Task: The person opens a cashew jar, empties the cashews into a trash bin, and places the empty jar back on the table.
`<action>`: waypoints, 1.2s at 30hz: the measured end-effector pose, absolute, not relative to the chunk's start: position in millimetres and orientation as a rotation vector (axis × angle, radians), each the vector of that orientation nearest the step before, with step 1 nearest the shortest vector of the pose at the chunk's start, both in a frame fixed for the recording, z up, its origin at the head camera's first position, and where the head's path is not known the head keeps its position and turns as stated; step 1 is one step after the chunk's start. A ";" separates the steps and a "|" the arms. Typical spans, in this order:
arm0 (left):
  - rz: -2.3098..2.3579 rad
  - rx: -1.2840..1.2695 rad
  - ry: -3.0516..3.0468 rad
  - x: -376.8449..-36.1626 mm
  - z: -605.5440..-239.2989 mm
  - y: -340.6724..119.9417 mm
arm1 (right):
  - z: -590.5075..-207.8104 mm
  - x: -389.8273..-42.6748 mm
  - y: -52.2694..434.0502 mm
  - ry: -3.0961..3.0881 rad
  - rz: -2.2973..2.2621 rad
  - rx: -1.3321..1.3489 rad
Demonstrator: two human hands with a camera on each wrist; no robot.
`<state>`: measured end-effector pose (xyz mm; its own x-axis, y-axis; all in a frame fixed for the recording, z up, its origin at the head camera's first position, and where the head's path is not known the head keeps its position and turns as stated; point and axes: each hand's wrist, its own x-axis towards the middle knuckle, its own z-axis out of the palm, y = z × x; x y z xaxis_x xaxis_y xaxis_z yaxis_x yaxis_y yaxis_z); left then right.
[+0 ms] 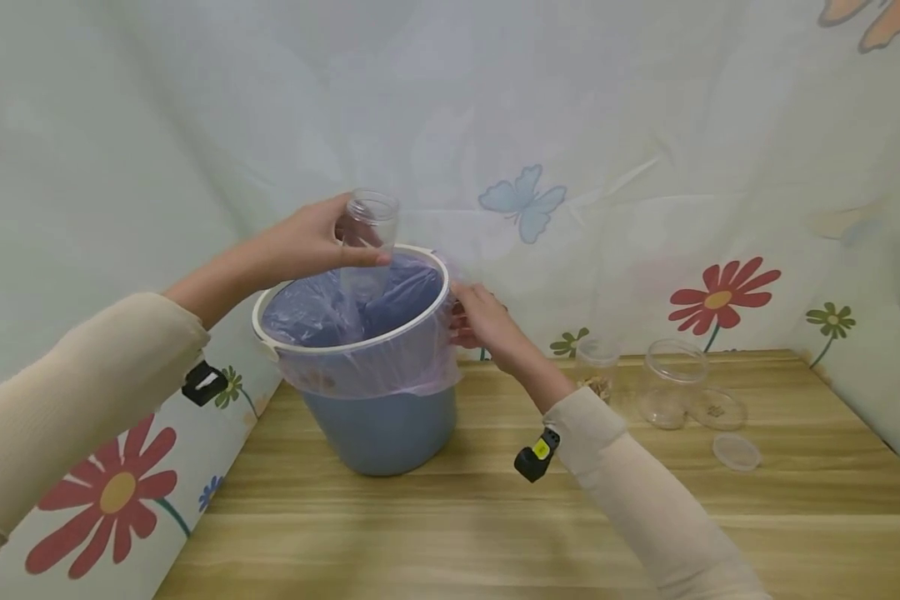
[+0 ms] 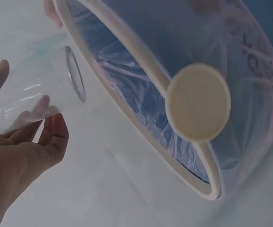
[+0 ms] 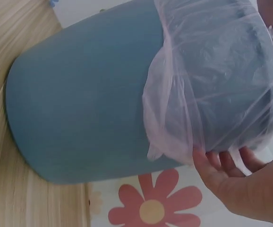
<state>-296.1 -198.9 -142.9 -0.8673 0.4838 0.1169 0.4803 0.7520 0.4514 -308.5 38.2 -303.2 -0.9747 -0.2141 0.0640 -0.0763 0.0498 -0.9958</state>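
Note:
My left hand (image 1: 318, 237) grips a clear plastic jar (image 1: 371, 212), its threaded rim facing up, above the mouth of a blue bin (image 1: 390, 425). I see no contents in the jar. In the left wrist view, thumb and fingers lie on either side of the jar (image 2: 37, 97). A thin pinkish bin liner (image 1: 375, 375) lines the bin and folds over its cream rim (image 1: 360, 343). My right hand (image 1: 487, 321) is at the bin's right side, near the rim. Seen from the right wrist, its slightly bent fingers (image 3: 207, 172) touch the liner (image 3: 174, 94).
On the wooden table (image 1: 420, 542) to the right stand a clear container (image 1: 596, 358) with brownish pieces in it and a wide clear jar (image 1: 675, 387). Beside them lie a large clear lid (image 1: 731, 412) and a small round lid (image 1: 737, 452). A patterned curtain (image 1: 435, 100) hangs behind.

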 end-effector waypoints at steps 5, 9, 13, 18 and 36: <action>0.862 0.835 2.947 -277.0 -146.7 -202.9 | -308.4 -304.9 46.1 2.347 -1.956 -0.451; 0.951 0.877 2.928 -264.2 -151.9 -205.7 | -314.5 -300.7 53.5 2.600 -1.723 -0.717; 1.023 0.883 2.914 -251.9 -155.4 -207.4 | -322.4 -295.0 59.6 2.878 -1.386 -0.982; 1.073 0.892 2.908 -236.1 -153.9 -205.6 | -333.1 -288.8 68.5 3.038 -1.159 -1.191; 1.077 1.039 2.791 -200.4 -175.7 -194.3 | -364.5 -257.8 107.5 3.153 -0.760 -1.198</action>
<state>-200.4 -194.3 -175.7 -0.7846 0.5696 0.2450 0.5866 0.5536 0.5911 -257.8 107.5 -364.5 -0.7162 -0.5481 0.4319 -0.6847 0.6715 -0.2833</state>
